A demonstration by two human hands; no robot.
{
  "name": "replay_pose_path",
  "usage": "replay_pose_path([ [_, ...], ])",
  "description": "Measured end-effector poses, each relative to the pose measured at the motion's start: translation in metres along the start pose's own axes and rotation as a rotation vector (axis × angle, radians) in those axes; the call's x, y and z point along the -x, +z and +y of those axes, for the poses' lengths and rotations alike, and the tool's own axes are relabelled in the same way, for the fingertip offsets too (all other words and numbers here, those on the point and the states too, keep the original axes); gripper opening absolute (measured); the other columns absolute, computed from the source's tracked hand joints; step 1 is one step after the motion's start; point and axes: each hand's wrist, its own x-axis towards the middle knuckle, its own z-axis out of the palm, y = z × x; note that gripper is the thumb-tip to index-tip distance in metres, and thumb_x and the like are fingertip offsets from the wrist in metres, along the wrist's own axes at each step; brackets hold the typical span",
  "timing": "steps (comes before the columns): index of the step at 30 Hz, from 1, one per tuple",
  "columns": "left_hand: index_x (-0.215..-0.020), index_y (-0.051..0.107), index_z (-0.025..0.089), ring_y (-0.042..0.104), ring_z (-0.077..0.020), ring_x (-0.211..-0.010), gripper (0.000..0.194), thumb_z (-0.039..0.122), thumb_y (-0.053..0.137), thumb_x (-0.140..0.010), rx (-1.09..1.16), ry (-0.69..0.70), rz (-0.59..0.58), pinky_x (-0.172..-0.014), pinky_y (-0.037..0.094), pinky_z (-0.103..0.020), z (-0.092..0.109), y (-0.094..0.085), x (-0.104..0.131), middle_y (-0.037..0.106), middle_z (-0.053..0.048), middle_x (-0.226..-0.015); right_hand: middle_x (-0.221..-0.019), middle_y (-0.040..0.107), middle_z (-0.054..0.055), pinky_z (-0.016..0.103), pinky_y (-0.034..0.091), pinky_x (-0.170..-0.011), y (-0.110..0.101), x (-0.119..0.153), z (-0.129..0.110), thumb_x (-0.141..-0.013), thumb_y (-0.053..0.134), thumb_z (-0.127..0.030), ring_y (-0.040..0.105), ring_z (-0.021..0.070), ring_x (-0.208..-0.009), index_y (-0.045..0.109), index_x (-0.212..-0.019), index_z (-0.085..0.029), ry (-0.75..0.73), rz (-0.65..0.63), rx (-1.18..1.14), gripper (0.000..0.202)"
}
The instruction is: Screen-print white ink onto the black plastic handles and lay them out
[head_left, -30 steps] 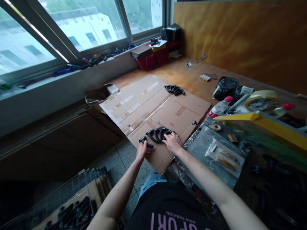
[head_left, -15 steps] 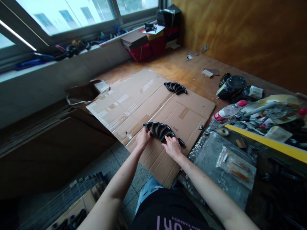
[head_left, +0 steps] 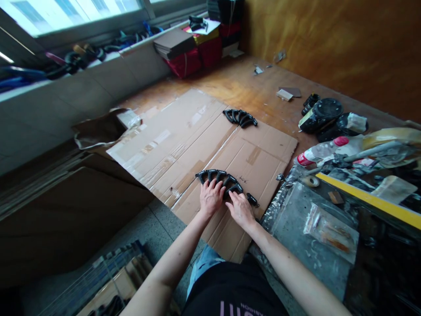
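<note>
A fanned row of black curved pieces (head_left: 221,174), shaped like small handles, lies on a flattened cardboard sheet (head_left: 259,173). My left hand (head_left: 211,198) rests over the row's lower side, its fingers spread across several pieces. Beside it, my right hand (head_left: 241,209) has its fingers stretched out against the piece at the right end. Parts of the row are hidden under the fingers. A single black piece (head_left: 252,199) lies apart, just right of my right fingertips. Farther back on the cardboard is a second fan of similar black pieces (head_left: 240,117).
On the right sit a pink-capped bottle (head_left: 322,150), black containers (head_left: 325,112), a tape roll (head_left: 310,181), a yellow-edged bar (head_left: 368,199) and a plastic bag (head_left: 330,232). Red bundles (head_left: 184,62) stand at the back by the window ledge. Folded cardboard (head_left: 66,219) leans at left.
My left hand has moved right from the row's left end to its middle, and its fingers have spread. My right hand has shifted slightly right and down. The view has tilted a little.
</note>
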Motion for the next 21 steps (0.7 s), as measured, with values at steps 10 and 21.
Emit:
replay_pose_path([
  [10,-0.13,0.061,0.019,0.029,-0.0424,-0.14,0.055,0.052,0.052,-0.086,-0.034,-0.063,-0.104,-0.112,0.02,-0.065,0.014,0.001,0.003,0.048,-0.016,-0.145,-0.117,0.064,0.014,0.033,0.047,-0.097,0.005,-0.004,0.001,-0.09,0.047,-0.014,0.059,0.0215,-0.11,0.054,-0.125,-0.015,0.16,0.02,-0.243,0.036],
  [21,-0.124,0.064,0.017,0.029,-0.0446,-0.139,0.055,0.048,0.061,-0.079,-0.058,-0.03,-0.069,-0.11,0.024,-0.065,0.0,0.015,-0.012,0.048,-0.018,-0.145,-0.104,0.067,0.01,0.035,0.05,-0.089,0.001,-0.016,-0.008,-0.084,0.051,-0.011,0.065,0.022,-0.095,0.055,-0.111,-0.017,0.262,0.135,-0.473,0.028],
])
